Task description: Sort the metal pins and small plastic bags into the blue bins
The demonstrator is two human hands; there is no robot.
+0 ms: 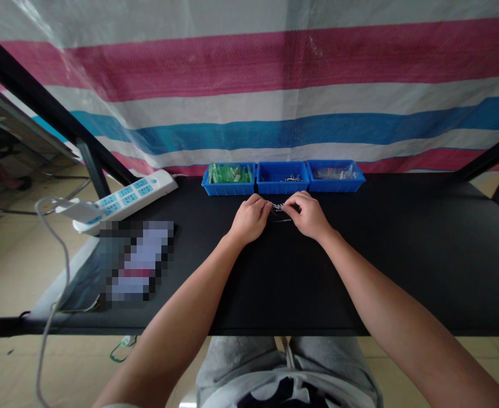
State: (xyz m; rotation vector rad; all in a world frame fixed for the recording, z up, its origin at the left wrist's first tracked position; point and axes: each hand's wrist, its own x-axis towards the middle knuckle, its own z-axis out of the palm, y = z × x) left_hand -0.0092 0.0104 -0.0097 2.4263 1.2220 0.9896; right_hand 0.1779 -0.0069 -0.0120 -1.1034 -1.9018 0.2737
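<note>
Both hands meet over the black table point(300, 272), just in front of a row of blue bins. My left hand point(252, 217) is closed, fingers curled at one end of a small bunch of thin silvery metal pins point(277, 207). From the other side my right hand point(307, 214) pinches at the same bunch between thumb and fingertips. Their exact kind is too small to make out. One loose metal pin point(282, 220) lies on the table just below the hands. Similar small metal pieces point(292, 178) sit in the middle blue bin point(270, 168).
The left blue bin point(227, 190) holds green plastic packets point(230, 173); the right one point(336, 185) holds clear bags point(336, 172). A white power strip point(126, 199) with a plugged-in cable point(65, 249) lies left, behind a pixelated object point(143, 260). A striped sheet point(249, 68) hangs behind.
</note>
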